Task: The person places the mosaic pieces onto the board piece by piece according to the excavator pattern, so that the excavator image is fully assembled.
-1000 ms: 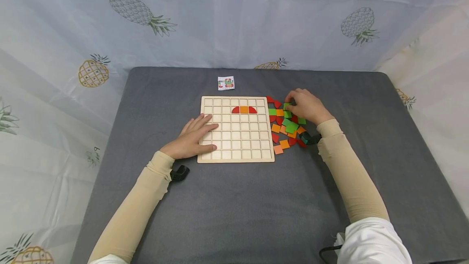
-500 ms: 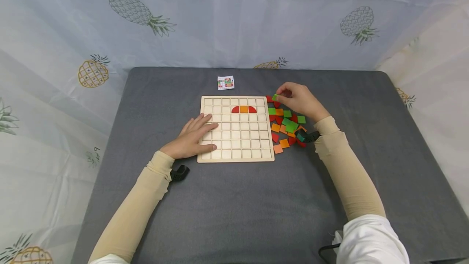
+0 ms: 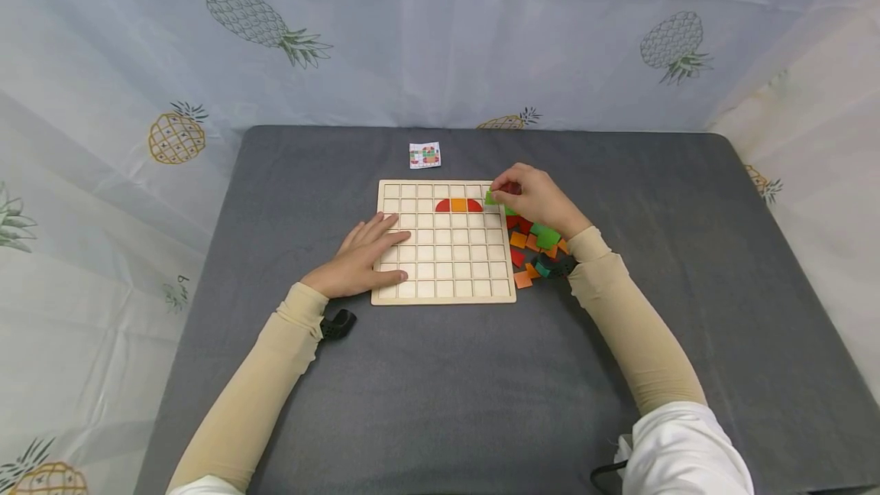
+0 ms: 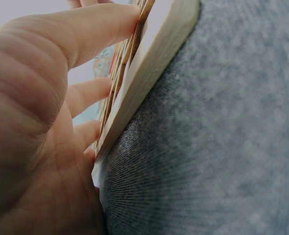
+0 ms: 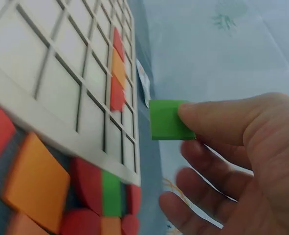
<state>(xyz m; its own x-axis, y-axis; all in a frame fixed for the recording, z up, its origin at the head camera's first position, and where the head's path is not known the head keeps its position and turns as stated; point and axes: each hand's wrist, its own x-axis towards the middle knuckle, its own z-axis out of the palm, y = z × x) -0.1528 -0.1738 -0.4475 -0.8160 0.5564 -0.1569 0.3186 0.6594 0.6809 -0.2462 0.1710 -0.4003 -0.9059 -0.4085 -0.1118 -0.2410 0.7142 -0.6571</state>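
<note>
In the head view, the right hand [image 3: 539, 195] pinches a green square tile [image 3: 489, 198] over the right side of the wooden grid board [image 3: 443, 300], near the end of the row holding one orange tile [image 3: 458, 205] between two red quarter-circle tiles [image 3: 443, 206]. The left hand [image 3: 357, 257] rests with fingers spread on the board's left edge; a patterned card [image 3: 425, 155] lies beyond it on the table [image 3: 440, 388].

In the left wrist view, that hand's thumb touches the grid, clasping nothing; light, steady pressure should stop the board sliding.

In the right wrist view, thumb and finger have the tile by one side, a narrow grip leaving its far edge free. That seems well suited to squaring it with a cell, lowering it level and releasing once seated.
</note>
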